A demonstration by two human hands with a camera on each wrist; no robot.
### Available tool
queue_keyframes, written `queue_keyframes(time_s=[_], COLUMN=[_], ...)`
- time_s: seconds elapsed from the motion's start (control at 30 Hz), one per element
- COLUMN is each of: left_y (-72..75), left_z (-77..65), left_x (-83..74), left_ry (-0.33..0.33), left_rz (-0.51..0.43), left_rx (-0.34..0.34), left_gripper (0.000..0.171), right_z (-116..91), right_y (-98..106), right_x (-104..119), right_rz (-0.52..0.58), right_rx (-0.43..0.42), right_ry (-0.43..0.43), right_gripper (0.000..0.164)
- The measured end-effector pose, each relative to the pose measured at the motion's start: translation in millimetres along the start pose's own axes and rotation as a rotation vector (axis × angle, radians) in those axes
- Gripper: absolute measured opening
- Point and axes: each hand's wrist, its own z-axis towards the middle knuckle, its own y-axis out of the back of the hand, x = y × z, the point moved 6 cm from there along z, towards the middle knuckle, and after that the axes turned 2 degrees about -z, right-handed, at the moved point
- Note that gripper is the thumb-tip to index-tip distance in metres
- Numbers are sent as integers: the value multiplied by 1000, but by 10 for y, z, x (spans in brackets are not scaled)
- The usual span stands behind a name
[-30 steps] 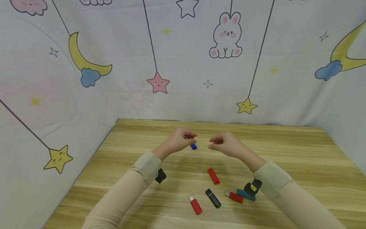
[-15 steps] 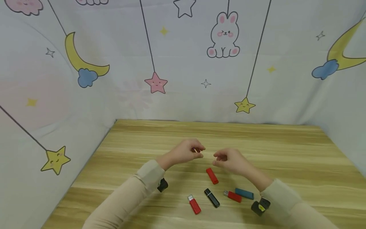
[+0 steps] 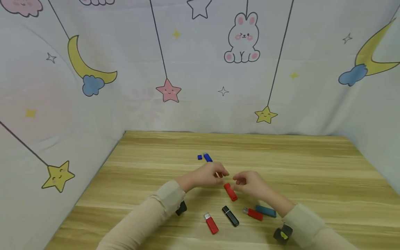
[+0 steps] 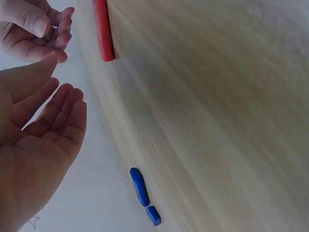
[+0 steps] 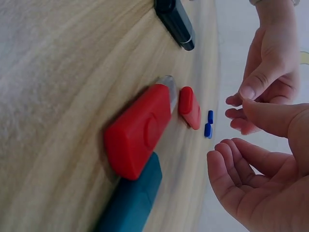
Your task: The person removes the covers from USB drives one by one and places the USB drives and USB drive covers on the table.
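Observation:
Over the middle of the table, my left hand (image 3: 209, 174) hovers with loosely bent fingers and nothing in them. Facing it, my right hand (image 3: 253, 184) is likewise loosely bent and holds nothing. A red USB stick (image 3: 231, 193) lies just below the two hands, overlapped by the right fingertips in the head view. Behind the left hand are a blue USB stick (image 3: 207, 157) and, apart from it, a small blue cap (image 3: 199, 157). In the left wrist view the blue stick (image 4: 140, 187) and cap (image 4: 153, 215) lie end to end.
Nearer me lie a black USB stick (image 3: 230, 216), a red USB stick (image 3: 211, 223) with its metal plug bare, and another red one (image 3: 253, 214) against a teal stick-shaped piece (image 3: 266, 211). A printed cloth (image 3: 193, 114) hangs behind the wooden table (image 3: 300, 163).
Both hands have come back toward me from the blue USB stick to above the red one. The blue stick and cap now show behind the left hand. The view has shifted slightly.

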Motion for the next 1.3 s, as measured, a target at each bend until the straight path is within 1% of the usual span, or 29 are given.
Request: queue_keyframes(time_s=[0.13,0.23,0.33,0.5,0.63,0.73,0.8,0.93,1.03,1.17,1.3], left_y=[-62,-108,-140,-164,-188,-209,-219,-234,-248,-260,-268], left_z=[40,65,82,112,143,161,172,194,210,226,236], left_x=[0,33,72,111,161,204,218,216,203,181,164], left_ry=[-16,-5,17,43,95,137,147,137,127,107,89], left_rz=[-3,-4,-3,4,-2,-19,-22,-23,-24,-8,15], left_rx=[32,50,57,64,82,95,101,115,126,134,135], left_gripper=[26,26,26,27,29,31,32,30,27,23,19], right_z=[9,19,24,32,35,35,37,46,56,68,79], right_y=[-53,-95,-132,-181,-191,-195,-198,-210,-222,-233,-243], right_x=[-57,-106,-143,-182,-179,-173,-163,-139,-125,-127,-142], right_rz=[0,5,7,-5,-20,-26,-31,-33,-21,-4,-9], right_rx=[-1,8,18,33,41,45,51,61,65,69,65], right_ry=[-47,-81,-92,-64,-30,-29,-25,-3,25,57,65], right_gripper=[28,28,29,30,29,29,29,29,25,18,19])
